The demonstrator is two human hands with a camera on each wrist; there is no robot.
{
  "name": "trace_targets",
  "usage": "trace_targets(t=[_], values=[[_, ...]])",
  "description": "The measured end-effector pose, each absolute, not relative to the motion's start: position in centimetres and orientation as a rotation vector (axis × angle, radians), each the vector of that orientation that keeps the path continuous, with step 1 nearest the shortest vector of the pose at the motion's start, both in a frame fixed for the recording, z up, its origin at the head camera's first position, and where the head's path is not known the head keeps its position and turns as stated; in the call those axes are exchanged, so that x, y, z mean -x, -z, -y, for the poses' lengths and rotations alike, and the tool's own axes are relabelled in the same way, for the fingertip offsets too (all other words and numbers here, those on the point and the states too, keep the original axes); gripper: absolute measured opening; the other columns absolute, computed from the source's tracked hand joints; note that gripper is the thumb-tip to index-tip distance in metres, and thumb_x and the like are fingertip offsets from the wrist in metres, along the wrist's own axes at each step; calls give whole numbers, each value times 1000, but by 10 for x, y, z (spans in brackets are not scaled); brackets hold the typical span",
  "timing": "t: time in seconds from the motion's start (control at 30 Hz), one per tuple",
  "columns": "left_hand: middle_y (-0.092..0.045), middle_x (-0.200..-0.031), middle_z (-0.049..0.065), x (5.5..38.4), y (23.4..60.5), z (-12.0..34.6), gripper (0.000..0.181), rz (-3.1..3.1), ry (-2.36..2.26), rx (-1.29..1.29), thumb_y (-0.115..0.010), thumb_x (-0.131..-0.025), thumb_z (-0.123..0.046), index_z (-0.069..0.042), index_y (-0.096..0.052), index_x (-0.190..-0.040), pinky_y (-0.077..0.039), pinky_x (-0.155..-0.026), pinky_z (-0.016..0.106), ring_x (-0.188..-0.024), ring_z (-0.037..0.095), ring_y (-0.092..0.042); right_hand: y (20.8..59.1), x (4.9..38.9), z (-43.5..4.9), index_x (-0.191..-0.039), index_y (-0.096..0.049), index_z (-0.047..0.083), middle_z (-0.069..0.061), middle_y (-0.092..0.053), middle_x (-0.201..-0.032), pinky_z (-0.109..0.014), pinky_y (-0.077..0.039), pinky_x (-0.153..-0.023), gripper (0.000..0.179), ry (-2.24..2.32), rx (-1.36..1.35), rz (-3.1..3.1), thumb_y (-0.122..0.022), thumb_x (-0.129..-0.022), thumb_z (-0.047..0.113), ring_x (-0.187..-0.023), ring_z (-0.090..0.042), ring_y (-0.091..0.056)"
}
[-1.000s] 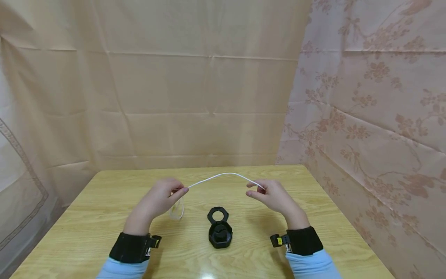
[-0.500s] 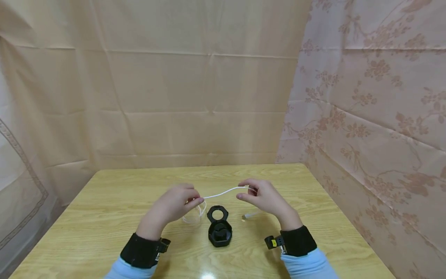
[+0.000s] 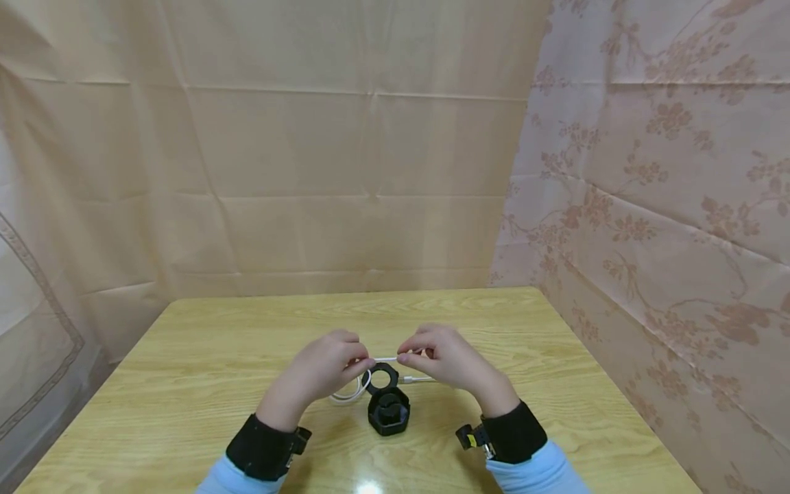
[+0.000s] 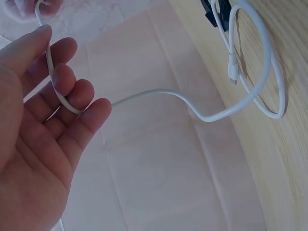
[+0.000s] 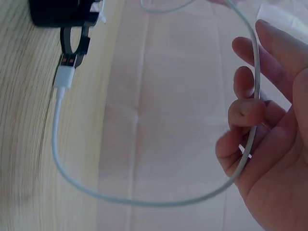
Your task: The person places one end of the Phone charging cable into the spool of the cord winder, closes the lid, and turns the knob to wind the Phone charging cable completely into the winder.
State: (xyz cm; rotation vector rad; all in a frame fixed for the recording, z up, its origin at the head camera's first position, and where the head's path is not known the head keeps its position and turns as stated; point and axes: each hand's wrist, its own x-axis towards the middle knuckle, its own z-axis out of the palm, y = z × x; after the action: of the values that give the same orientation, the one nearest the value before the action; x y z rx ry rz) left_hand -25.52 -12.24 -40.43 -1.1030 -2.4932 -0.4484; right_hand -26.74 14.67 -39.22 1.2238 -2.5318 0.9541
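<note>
Over pale wood-grain table, left hand and right hand both grip thin white cable; faceted black case sits nearby.

White cable, black case, yellow wood-grained table, pink floral cloth

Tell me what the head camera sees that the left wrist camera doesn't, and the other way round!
Only the head view shows the blue sleeves and the black wristbands.

Only the left wrist view shows the palm of the left hand and a small white plug beside the loops of the white cable.

Both show the left hand and the right hand holding the cable, the table, and the black case, though the left wrist view catches just a bit of it.
</note>
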Motion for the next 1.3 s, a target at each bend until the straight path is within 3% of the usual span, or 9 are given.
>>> trace_targets(t=[0.33,0.67,0.8,0.97,1.13,1.3], values=[[-57,-79,-12,259,404,132,12,2506,506,1075,-72,-97,-22,-16,-75,-88,-47,-62,24,-68,3,-50,388,266,-149,-89,-82,15,14,-53,-73,-21,-41,-57,5,-679,-1252,2372,-78,-92,18,-64,-3,-46],[-55,-80,-11,258,397,148,10,2491,423,876,-75,-95,-25,-17,-76,-89,-45,-61,24,-69,7,-49,396,285,-147,-85,-80,21,10,-52,-75,-33,-32,-70,7,-437,-1200,2077,-86,-82,18,-72,-12,-44],[-52,-76,-12,254,396,148,10,2496,341,912,-77,-93,-24,-17,-78,-86,-43,-59,23,-68,7,-46,405,289,-146,-85,-81,21,11,-53,-76,-34,-27,-71,6,-430,-1234,2094,-86,-82,20,-73,-12,-41],[-56,-76,-12,247,399,144,12,2604,323,965,-75,-95,-25,-18,-78,-85,-46,-60,25,-68,5,-49,415,286,-150,-85,-82,22,13,-56,-78,-32,-29,-72,4,-440,-1259,2216,-86,-84,21,-76,-9,-44],[-65,-82,-10,241,400,137,11,2696,334,1010,-72,-97,-21,-17,-75,-87,-50,-64,29,-71,5,-56,418,283,-155,-83,-82,21,10,-57,-79,-27,-38,-68,4,-389,-1328,2263,-86,-84,21,-73,-8,-50],[-63,-78,-11,236,403,131,14,2735,347,1042,-71,-97,-19,-18,-70,-83,-46,-60,27,-66,4,-51,418,277,-161,-83,-82,19,12,-53,-75,-20,-40,-60,5,-389,-1393,2337,-84,-86,21,-66,-2,-45]])
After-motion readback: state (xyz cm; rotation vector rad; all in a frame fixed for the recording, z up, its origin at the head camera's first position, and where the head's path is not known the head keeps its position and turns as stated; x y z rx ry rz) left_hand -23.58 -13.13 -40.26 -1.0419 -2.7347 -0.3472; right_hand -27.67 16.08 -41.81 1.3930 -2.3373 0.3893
